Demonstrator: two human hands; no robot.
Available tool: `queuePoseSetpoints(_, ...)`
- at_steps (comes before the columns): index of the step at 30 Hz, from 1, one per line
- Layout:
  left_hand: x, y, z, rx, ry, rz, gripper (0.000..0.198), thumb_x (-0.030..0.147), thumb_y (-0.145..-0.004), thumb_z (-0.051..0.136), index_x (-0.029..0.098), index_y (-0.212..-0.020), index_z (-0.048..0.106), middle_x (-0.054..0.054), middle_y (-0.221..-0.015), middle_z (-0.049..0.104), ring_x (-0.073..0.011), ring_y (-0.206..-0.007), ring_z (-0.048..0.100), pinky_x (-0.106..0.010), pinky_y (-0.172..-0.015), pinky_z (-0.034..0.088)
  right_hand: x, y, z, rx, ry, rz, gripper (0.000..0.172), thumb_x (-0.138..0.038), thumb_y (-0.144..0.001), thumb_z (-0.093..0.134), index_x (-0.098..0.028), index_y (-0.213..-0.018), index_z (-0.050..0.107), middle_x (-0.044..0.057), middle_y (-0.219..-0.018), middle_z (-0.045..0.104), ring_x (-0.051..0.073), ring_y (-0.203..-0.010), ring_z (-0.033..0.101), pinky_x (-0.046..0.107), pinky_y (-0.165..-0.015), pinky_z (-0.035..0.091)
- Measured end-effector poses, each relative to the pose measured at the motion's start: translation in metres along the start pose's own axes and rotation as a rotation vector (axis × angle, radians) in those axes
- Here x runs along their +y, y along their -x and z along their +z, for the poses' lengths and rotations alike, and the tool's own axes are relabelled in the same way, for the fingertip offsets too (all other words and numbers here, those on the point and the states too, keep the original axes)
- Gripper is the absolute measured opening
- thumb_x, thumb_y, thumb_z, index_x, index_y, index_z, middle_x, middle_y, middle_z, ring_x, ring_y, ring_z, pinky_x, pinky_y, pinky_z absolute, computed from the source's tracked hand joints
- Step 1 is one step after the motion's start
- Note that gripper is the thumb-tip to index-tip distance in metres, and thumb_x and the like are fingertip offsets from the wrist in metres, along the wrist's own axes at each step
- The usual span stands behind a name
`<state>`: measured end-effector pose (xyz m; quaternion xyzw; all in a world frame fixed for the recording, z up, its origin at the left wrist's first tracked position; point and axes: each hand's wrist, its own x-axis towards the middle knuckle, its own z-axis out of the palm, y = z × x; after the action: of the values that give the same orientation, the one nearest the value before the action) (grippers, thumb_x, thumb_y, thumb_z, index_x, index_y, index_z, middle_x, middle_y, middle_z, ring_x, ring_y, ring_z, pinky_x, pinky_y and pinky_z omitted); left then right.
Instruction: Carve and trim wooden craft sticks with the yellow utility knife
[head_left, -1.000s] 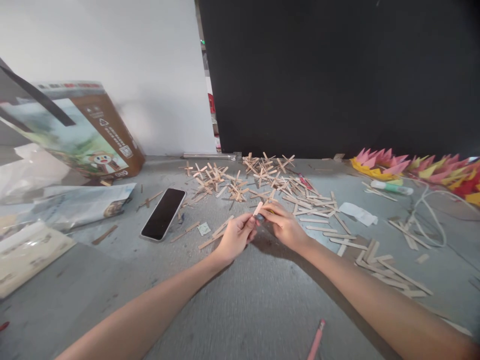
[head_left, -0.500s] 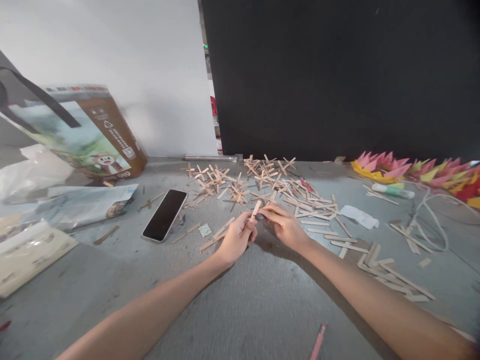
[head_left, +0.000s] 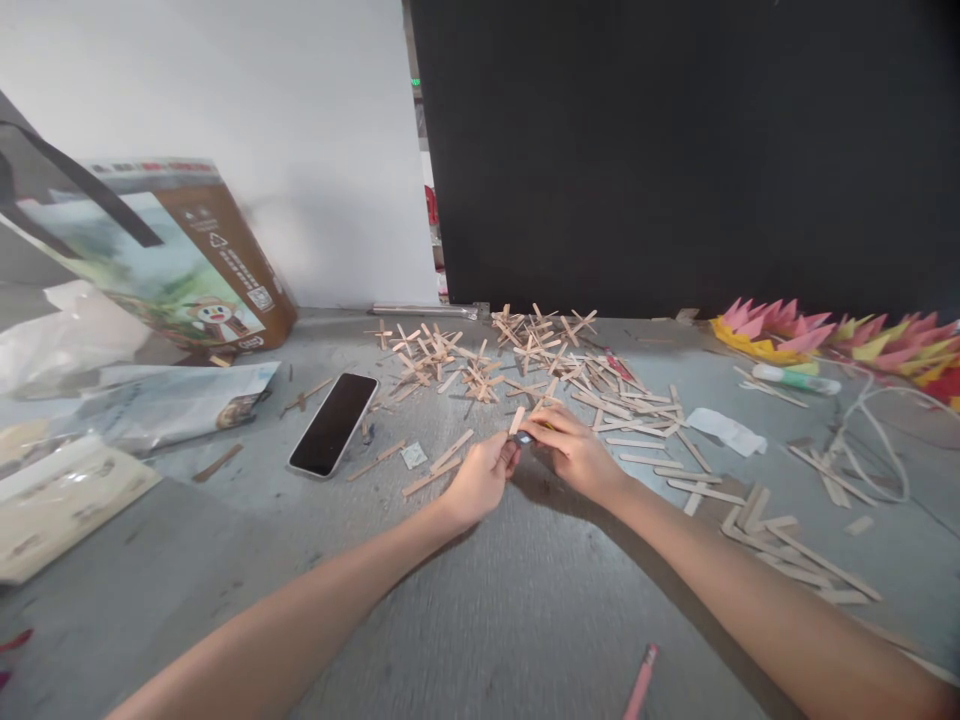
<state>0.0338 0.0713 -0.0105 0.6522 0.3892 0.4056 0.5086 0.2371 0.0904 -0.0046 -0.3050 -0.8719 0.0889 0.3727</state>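
My left hand (head_left: 480, 478) is closed on a short wooden stick (head_left: 517, 420) that points up and away from me. My right hand (head_left: 574, 452) meets it fingertip to fingertip, pinching a small dark tool (head_left: 524, 438) against the stick's lower end. Both hands hover just above the grey table (head_left: 495, 600). Behind them lies a spread of crossed stick pieces (head_left: 480, 378) and loose flat sticks (head_left: 637, 420).
A black phone (head_left: 334, 424) lies left of my hands. A brown carton (head_left: 172, 260) and plastic packets (head_left: 157, 405) fill the left side. Paper flowers (head_left: 832, 340), a glue tube (head_left: 796, 379), a white cord (head_left: 870, 440) and more sticks (head_left: 780, 540) sit right. A pink pencil (head_left: 640, 682) lies near me.
The view has shifted slightly right. My hands stay together on the stick, which now shows shorter above my fingers, and the dark tool is more visible.
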Motion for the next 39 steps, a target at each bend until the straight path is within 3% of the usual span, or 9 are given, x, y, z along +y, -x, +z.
queuePoseSetpoints(4,0.002,-0.001,-0.001,-0.032,0.003,-0.003,0.040,0.054,-0.095,0.056,0.019,-0.077,0.049,0.003,-0.068,0.044,-0.0110,-0.061,0.037,-0.023,-0.057,0.034,0.000,0.001,0.001,0.026,0.014,-0.032,0.048,-0.005,-0.102,0.041,-0.028,-0.136,0.065,0.011,-0.119,0.069,0.028,-0.108,0.060,0.049,-0.093,0.054)
queuePoseSetpoints(10,0.012,0.005,-0.002,-0.075,0.176,-0.050,0.055,0.074,-0.096,0.044,0.021,-0.080,0.044,0.008,-0.062,0.032,-0.0082,-0.052,0.026,-0.022,-0.049,0.023,-0.001,-0.002,-0.002,0.018,-0.024,-0.003,0.044,-0.007,-0.103,0.042,-0.027,-0.135,0.065,0.011,-0.116,0.070,0.027,-0.106,0.061,0.048,-0.093,0.054)
queuePoseSetpoints(14,0.012,0.008,-0.002,-0.104,0.139,-0.053,0.058,0.077,-0.096,0.041,0.022,-0.080,0.041,0.009,-0.062,0.030,-0.0079,-0.051,0.026,-0.022,-0.049,0.023,-0.001,-0.003,-0.005,0.006,-0.028,0.012,0.040,-0.010,-0.105,0.042,-0.027,-0.132,0.066,0.010,-0.115,0.069,0.027,-0.105,0.061,0.047,-0.093,0.053)
queuePoseSetpoints(25,0.020,0.010,-0.001,-0.195,0.121,-0.033,0.050,0.068,-0.102,0.036,0.022,-0.083,0.040,0.008,-0.067,0.029,-0.0097,-0.056,0.024,-0.024,-0.051,0.023,-0.004,-0.002,-0.005,0.014,-0.081,0.017,0.035,-0.011,-0.105,0.043,-0.026,-0.127,0.067,0.009,-0.113,0.070,0.026,-0.107,0.061,0.046,-0.094,0.052)
queuePoseSetpoints(39,0.018,0.009,0.000,-0.197,0.165,-0.001,0.045,0.062,-0.104,0.036,0.020,-0.088,0.044,0.006,-0.070,0.035,-0.0108,-0.060,0.029,-0.026,-0.056,0.027,-0.002,-0.001,-0.005,0.039,-0.088,-0.023,0.038,-0.008,-0.105,0.041,-0.025,-0.130,0.063,0.011,-0.113,0.066,0.027,-0.106,0.058,0.049,-0.095,0.052)
